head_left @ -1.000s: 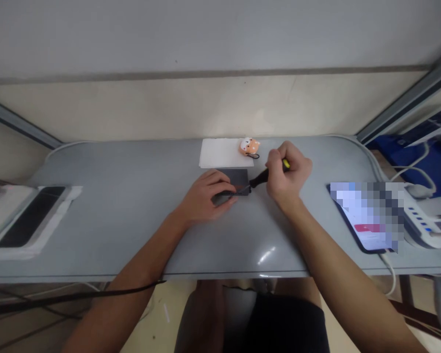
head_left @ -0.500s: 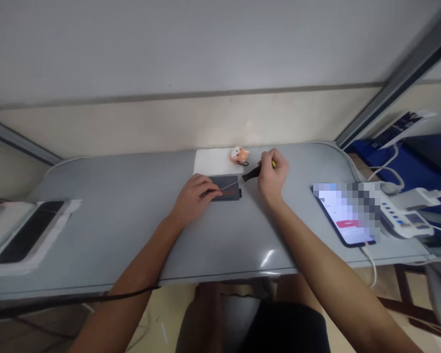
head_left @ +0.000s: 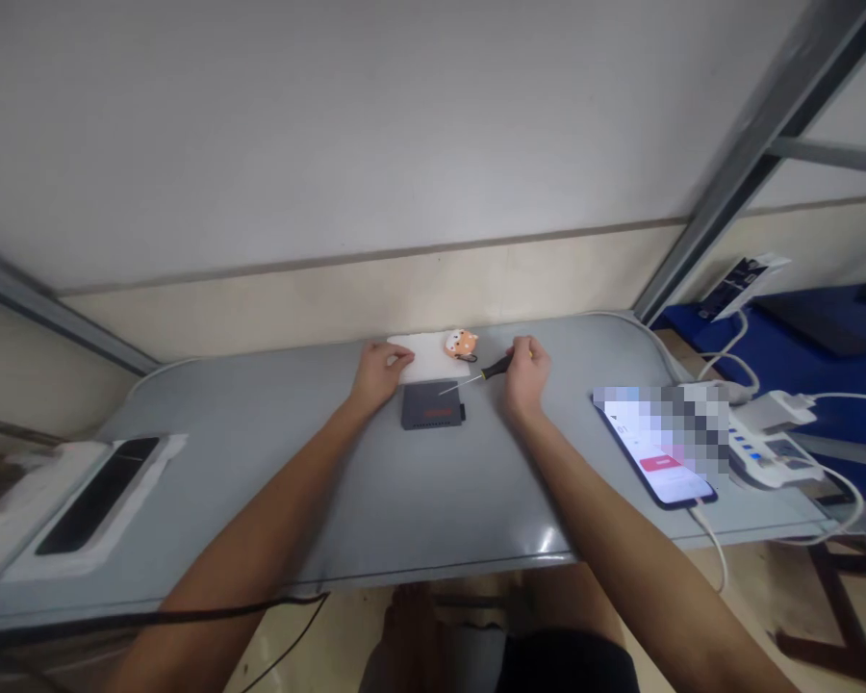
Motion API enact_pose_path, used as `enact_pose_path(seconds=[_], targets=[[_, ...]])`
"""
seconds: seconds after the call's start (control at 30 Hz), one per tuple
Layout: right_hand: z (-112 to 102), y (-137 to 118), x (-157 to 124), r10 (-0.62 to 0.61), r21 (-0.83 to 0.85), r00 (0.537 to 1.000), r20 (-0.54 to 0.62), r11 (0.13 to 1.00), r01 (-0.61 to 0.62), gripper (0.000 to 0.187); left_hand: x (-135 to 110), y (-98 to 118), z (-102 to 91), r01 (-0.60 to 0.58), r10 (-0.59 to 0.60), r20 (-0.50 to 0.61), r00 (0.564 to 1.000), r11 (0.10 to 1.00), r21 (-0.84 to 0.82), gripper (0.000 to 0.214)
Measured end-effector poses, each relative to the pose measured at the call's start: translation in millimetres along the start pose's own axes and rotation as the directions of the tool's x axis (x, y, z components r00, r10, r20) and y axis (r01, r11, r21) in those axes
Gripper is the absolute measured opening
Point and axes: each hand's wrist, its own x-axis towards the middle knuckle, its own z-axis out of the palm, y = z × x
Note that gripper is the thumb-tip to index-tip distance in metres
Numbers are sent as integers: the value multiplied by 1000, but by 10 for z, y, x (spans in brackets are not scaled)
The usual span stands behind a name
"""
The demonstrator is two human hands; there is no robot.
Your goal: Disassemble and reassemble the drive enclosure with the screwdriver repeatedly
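My right hand [head_left: 526, 378] is wrapped around the dark handle of a screwdriver [head_left: 496, 369]. Its thin metal shaft points left, and the tip shows over a dark grey box-shaped device [head_left: 431, 405] with a row of small slots along its front. I cannot tell whether the tip touches the device. At the left edge of a white sheet [head_left: 424, 361], my left hand [head_left: 381, 375] has thumb and fingertips pinched together. Anything between them is too small to make out. On the sheet's right part sits an orange and white animal-faced case [head_left: 460, 344] with a dark loop.
To the right lies a lit phone [head_left: 664, 462] with a cable plugged in, beside a white power strip [head_left: 772, 448] with chargers. A dark phone-shaped slab [head_left: 97, 496] rests at the left. A black cable [head_left: 209, 612] crosses the front edge, and metal posts [head_left: 736, 173] flank the desk.
My left hand has come off the device and moved up to the white sheet. My right hand still holds the screwdriver. The camera view has shifted, so the desk sits lower.
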Motion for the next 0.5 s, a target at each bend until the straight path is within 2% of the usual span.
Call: enact_pose_path(seconds=[0.07, 0.17, 0.3, 0.5], targets=[[-1, -11, -29, -6, -7, 1000, 26, 1000, 6, 26, 108, -22, 55, -31, 30, 31, 999, 999, 18, 11], [-3, -56, -86, -39, -15, 996, 76, 999, 40, 27, 119, -32, 71, -92, 89, 76, 993, 995, 30, 14], [-8, -116, -135, -94, -33, 990, 105, 995, 98, 30, -27, -21, 7, -166, 163, 120, 979, 986, 21, 20], [-19, -140, -153, -131, -71, 986, 106, 988, 139, 31, -222, 45, -59, -199, 189, 150, 970, 979, 53, 25]])
